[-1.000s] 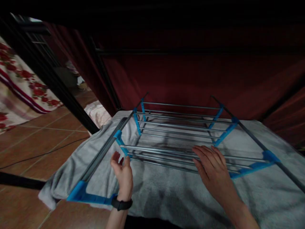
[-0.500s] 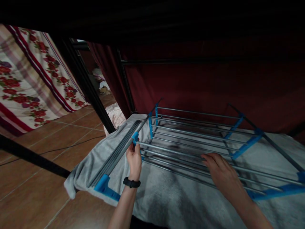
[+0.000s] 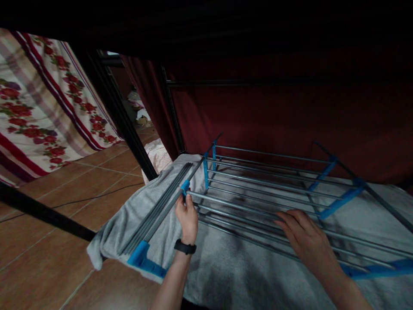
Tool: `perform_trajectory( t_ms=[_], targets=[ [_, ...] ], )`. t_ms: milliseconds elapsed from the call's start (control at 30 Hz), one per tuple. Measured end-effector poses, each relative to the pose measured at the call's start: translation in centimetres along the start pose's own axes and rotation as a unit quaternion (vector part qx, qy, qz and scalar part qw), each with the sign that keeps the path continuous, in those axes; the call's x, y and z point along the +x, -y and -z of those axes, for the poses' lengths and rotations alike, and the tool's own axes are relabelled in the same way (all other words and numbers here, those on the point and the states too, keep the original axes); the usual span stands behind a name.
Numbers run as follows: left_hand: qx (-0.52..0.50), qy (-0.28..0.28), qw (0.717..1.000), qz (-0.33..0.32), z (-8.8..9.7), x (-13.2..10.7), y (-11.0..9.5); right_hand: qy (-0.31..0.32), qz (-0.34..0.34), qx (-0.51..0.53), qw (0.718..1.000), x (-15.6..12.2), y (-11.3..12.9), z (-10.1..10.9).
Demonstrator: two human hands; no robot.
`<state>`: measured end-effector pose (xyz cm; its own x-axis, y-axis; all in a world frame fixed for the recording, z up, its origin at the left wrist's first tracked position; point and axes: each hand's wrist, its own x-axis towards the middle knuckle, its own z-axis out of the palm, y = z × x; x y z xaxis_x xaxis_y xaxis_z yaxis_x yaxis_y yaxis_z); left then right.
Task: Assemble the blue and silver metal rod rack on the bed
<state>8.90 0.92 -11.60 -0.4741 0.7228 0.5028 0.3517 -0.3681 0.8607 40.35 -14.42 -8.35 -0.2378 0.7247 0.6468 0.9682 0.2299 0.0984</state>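
A partly assembled rack of grey metal tubes (image 3: pixel 232 201) and blue plastic connectors lies on a grey blanket. My left hand (image 3: pixel 187 217), with a black band on the wrist, is closed at the near end of a tube, just under a blue connector (image 3: pixel 185 187) on the left side pole. Farther right, the fingers of my right hand (image 3: pixel 305 237) are curled over the same tube; its thumb is hidden. At the rack's left front corner is another blue connector (image 3: pixel 145 260). Several loose grey tubes (image 3: pixel 158 209) lie side by side along the left pole.
The grey blanket (image 3: pixel 125 219) covers a low bed inside a black metal frame (image 3: pixel 125 125). Dark red curtains (image 3: pixel 274 112) hang behind. On the left are a floral cloth (image 3: pixel 54 99), a tiled floor (image 3: pixel 48 241) and a dark cable (image 3: pixel 97 198).
The view has shifted slightly, and the rack's right end appears a little farther right. My left hand has turned slightly at the connector. Both hands keep their places on the tube.
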Motion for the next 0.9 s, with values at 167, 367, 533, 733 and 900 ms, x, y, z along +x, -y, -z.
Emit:
perform_trajectory(
  t_ms=[167,367,533,733,900],
  targets=[
    [0.007,-0.031,1.0,0.0,-0.4,-0.29,0.1,-0.011,-0.006,0.009,1.0,0.13,-0.15,-0.18],
    [0.04,-0.049,0.998,-0.004,-0.64,-0.46,-0.06,-0.018,0.001,0.011,1.0,0.15,-0.16,-0.08],
    [0.044,-0.049,0.998,-0.006,-0.6,-0.41,-0.09,-0.02,0.002,0.001,1.0,0.07,-0.3,-0.26],
    [0.03,-0.049,0.998,-0.001,-0.64,-0.32,-0.02,-0.017,0.015,0.004,1.0,-0.11,-0.74,-0.59],
    [0.023,-0.049,0.999,0.001,-0.62,-0.29,-0.32,-0.02,0.013,-0.003,1.0,-0.02,-0.58,-0.44]
  ],
)
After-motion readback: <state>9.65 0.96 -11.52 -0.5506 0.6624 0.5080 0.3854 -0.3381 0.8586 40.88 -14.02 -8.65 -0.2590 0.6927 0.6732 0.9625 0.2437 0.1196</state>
